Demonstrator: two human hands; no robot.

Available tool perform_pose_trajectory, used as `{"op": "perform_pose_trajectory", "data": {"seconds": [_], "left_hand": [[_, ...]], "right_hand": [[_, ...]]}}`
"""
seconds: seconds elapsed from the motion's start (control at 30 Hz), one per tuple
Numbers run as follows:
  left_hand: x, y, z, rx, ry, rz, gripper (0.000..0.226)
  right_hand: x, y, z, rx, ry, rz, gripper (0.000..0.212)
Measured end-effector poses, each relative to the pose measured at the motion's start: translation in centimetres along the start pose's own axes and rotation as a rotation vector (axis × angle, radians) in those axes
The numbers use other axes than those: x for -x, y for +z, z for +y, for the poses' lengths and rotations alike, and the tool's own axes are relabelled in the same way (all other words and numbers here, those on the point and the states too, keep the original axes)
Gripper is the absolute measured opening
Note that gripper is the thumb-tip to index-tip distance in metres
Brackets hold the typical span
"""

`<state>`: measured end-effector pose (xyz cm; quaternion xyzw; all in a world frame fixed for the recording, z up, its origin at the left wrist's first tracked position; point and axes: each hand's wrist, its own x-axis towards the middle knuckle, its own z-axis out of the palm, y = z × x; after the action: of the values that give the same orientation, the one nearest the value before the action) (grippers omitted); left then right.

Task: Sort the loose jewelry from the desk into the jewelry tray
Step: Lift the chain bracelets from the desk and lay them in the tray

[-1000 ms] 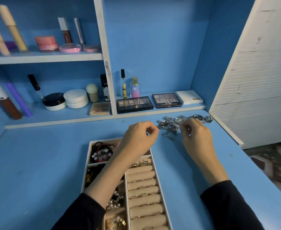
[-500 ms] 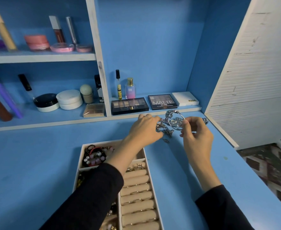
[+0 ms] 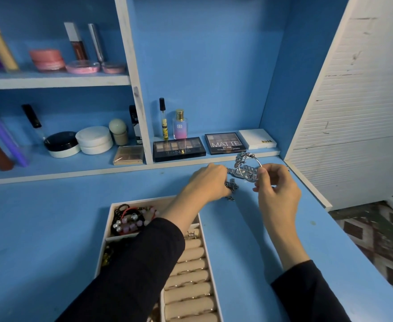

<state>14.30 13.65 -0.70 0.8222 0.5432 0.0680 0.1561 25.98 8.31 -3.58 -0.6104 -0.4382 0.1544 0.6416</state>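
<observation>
A tangle of silver jewelry (image 3: 246, 171), a link watch band caught with a thin charm bangle, hangs above the blue desk between my hands. My right hand (image 3: 275, 194) pinches its right end. My left hand (image 3: 208, 182) is closed on its left end, and silver links (image 3: 231, 185) dangle below that hand. One small silver piece (image 3: 230, 198) lies on the desk under them. The white jewelry tray (image 3: 208, 247) sits nearer to me, partly under my left forearm, with beaded bracelets (image 3: 130, 220) in its top compartment and beige ring rolls (image 3: 190, 287) down its right side.
Eyeshadow palettes (image 3: 179, 148) and a white compact (image 3: 257, 138) lie on the low shelf just behind my hands. Small bottles (image 3: 179, 124) stand behind them. Jars and tubes fill the left shelves (image 3: 93, 139). A white slatted panel (image 3: 353, 124) borders the desk's right edge.
Both hands took hold of the silver pile and lifted it off the desk; it hangs between them, slightly higher than half a second ago. The view shifted right.
</observation>
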Motion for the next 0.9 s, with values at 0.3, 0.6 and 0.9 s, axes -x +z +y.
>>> {"op": "perform_pose_trajectory", "data": {"seconds": [0.3, 0.6, 0.9], "left_hand": [[1.0, -0.9, -1.0, 0.231, -0.084, 0.151, 0.012], [4.6, -7.1, -4.3, 0.818, -0.172, 0.408, 0.009], [7.9, -10.6, -7.2, 0.857, -0.214, 0.513, 0.015]], "right_hand": [[0.1, -0.2, 0.0, -0.007, 0.033, 0.004, 0.010], [1.3, 0.4, -1.0, -0.079, 0.016, -0.033, 0.017], [4.2, 2.0, -4.6, -0.100, 0.055, -0.315, 0.020]]}}
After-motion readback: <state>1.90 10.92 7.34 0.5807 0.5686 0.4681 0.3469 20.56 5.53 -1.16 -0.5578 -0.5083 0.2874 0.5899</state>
